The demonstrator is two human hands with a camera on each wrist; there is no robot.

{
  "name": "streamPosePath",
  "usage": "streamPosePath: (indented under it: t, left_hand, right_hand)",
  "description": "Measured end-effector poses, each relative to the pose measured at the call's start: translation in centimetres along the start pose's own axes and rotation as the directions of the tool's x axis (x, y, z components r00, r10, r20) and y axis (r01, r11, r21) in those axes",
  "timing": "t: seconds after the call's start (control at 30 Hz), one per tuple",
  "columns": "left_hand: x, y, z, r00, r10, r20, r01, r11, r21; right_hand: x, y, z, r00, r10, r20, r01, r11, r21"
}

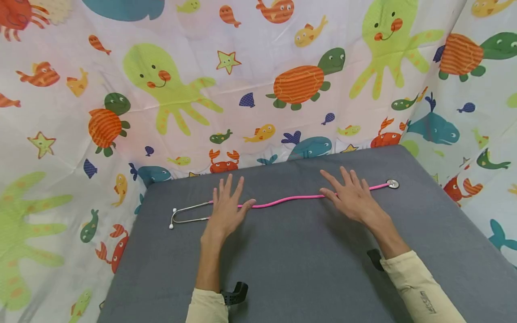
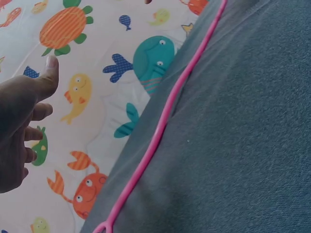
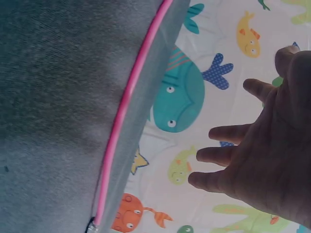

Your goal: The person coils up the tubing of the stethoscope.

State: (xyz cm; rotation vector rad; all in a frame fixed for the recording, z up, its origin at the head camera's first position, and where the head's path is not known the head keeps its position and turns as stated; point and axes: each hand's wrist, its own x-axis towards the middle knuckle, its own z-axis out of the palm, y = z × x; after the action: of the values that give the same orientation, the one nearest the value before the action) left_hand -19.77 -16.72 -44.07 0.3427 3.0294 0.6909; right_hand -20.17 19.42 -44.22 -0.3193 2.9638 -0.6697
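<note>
A stethoscope with pink tubing (image 1: pixel 291 198) lies stretched out across the grey surface. Its metal ear tubes with white tips point left, and the round chestpiece (image 1: pixel 392 183) is at the right end. My left hand (image 1: pixel 227 211) hovers over the fork of the tubing, fingers spread, holding nothing. Above the tubing near the chestpiece is my right hand (image 1: pixel 353 197), also spread and holding nothing. In the left wrist view the pink tube (image 2: pixel 163 121) runs apart from the hand. The right wrist view shows the tube (image 3: pixel 121 111) away from the fingers too.
A grey cloth-covered table (image 1: pixel 291 260) lies under both hands. Behind it and along its sides hangs a white curtain (image 1: pixel 250 40) printed with sea animals. A black band piece (image 1: pixel 236 294) sits at the left wrist, another (image 1: pixel 375 259) at the right.
</note>
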Motion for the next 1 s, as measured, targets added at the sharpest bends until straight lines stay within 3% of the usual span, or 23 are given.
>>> streamPosePath:
  t: [0.47,0.73,1.0]
  left_hand:
    - [-0.4,-0.7,-1.3,1.0,-0.011,-0.018,0.011,1.0,0.0]
    - [-0.4,-0.5,-0.2,1.0,-0.024,0.015,0.023,0.999,0.026]
    - [-0.2,-0.2,0.7,0.999,0.032,0.019,-0.032,0.999,0.02]
  right_hand:
    - [1.9,-2.7,-0.9,0.998,-0.055,-0.035,0.054,0.998,-0.026]
    - [2.5,-3.6,-0.6,0.997,-0.074,-0.002,0.074,0.997,-0.031]
    - [2.9,-4.1,-0.1,0.996,-0.085,0.009,0.085,0.996,-0.02]
